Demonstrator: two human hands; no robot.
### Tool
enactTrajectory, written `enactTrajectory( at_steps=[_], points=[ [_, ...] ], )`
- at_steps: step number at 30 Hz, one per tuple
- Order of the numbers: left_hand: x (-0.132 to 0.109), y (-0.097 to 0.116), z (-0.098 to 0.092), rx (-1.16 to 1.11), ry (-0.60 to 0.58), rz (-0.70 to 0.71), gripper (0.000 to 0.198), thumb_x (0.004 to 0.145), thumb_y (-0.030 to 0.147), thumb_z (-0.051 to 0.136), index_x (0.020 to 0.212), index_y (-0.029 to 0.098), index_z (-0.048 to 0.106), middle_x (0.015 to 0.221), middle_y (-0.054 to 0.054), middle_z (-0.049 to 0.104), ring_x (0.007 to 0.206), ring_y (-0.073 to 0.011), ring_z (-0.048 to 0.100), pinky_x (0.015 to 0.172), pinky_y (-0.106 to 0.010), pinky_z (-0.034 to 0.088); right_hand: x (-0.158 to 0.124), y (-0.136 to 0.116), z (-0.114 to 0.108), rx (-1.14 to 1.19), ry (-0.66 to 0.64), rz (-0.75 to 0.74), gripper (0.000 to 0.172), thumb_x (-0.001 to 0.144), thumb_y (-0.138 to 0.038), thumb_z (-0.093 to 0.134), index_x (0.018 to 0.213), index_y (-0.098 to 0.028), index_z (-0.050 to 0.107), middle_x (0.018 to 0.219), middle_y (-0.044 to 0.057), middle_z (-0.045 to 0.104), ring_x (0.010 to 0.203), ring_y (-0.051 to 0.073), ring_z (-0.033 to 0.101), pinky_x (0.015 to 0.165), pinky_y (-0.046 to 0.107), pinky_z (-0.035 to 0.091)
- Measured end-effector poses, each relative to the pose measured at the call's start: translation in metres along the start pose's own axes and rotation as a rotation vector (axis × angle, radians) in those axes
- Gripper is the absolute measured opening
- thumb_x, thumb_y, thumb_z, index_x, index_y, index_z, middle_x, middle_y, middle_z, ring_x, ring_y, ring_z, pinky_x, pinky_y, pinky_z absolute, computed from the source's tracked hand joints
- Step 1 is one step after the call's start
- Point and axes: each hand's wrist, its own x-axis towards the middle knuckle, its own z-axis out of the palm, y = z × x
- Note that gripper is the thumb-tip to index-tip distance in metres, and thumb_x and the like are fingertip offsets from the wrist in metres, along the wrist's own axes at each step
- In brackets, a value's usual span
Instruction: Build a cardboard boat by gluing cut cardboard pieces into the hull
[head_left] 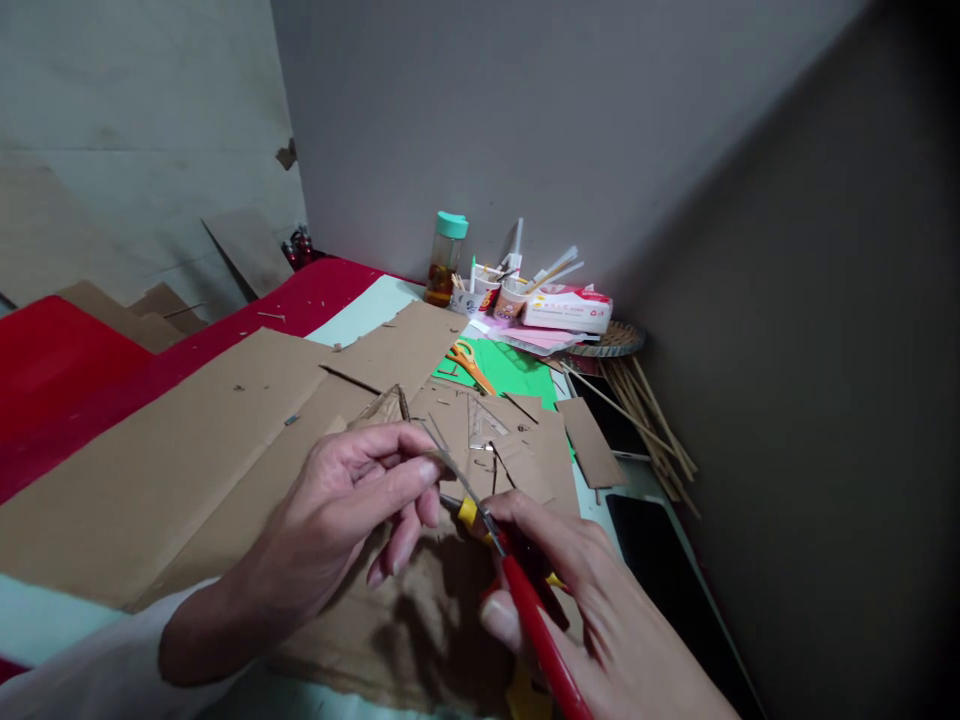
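Okay, your right hand (581, 575) is clamped on red-handled scissors (520, 590) above the cardboard (442, 630), blades beside your left hand (349, 505), fingers curled, can't tell if gripping anything.

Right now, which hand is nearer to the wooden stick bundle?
Right: the right hand is below and left of the wooden stick bundle in view; the left hand is farther left.

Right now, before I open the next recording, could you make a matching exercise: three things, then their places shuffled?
Things:
1. Red-handled metal tool
2. Orange-handled scissors
3. Clear bottle with teal lid

Places:
A. Standing left of the printed paper cups
B. In the right hand
C. Lying partly on the bright green sheet

Pairs: 1-B, 2-C, 3-A
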Motion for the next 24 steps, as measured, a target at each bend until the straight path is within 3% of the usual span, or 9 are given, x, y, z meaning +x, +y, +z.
enactTrajectory(
  at_steps=[4,15,20,24],
  points=[
    [0.0002,0.0007,0.001,-0.004,0.0,-0.002,0.014,0.089,0.028,0.073,0.083,0.015,0.07,0.065,0.002,0.07,0.035,-0.0041,0.053,0.031,-0.008,0.04,0.001,-0.0019,0.001,0.014,0.001,0.029,0.024,0.086,-0.043,0.064,0.105,-0.03,0.071,0.112,-0.001,0.078,0.096,0.025,0.068,0.087,0.036,0.052],
    [-0.0018,0.0012,0.0025,0.036,0.001,-0.002,0.018,0.09,0.027,0.07,0.078,0.014,0.067,0.066,0.001,0.07,0.035,-0.0031,0.052,0.032,-0.008,0.04,0.0037,0.0031,0.0046,-0.062,0.062,-0.09,0.018,0.091,-0.04,0.063,0.101,-0.028,0.072,0.102,-0.001,0.08,0.085,0.021,0.071,0.08,0.031,0.054],
    [-0.002,-0.0008,0.0025,0.014,-0.012,-0.009,0.018,0.091,0.028,0.07,0.079,0.015,0.066,0.068,0.0,0.071,0.034,-0.0041,0.052,0.03,-0.01,0.04,0.0049,0.0029,0.0073,-0.104,0.092,-0.144,0.013,0.092,-0.031,0.059,0.087,-0.026,0.069,0.079,-0.002,0.076,0.073,0.018,0.071,0.073,0.029,0.054],
    [-0.003,-0.0028,0.0019,0.016,-0.014,-0.02,0.023,0.093,0.029,0.068,0.076,0.014,0.064,0.068,0.0,0.071,0.034,-0.004,0.052,0.031,-0.011,0.04,0.0044,0.002,0.01,-0.073,0.109,-0.191,0.02,0.093,-0.022,0.05,0.081,-0.024,0.065,0.068,-0.002,0.071,0.065,0.016,0.069,0.065,0.026,0.053]
  ],
)
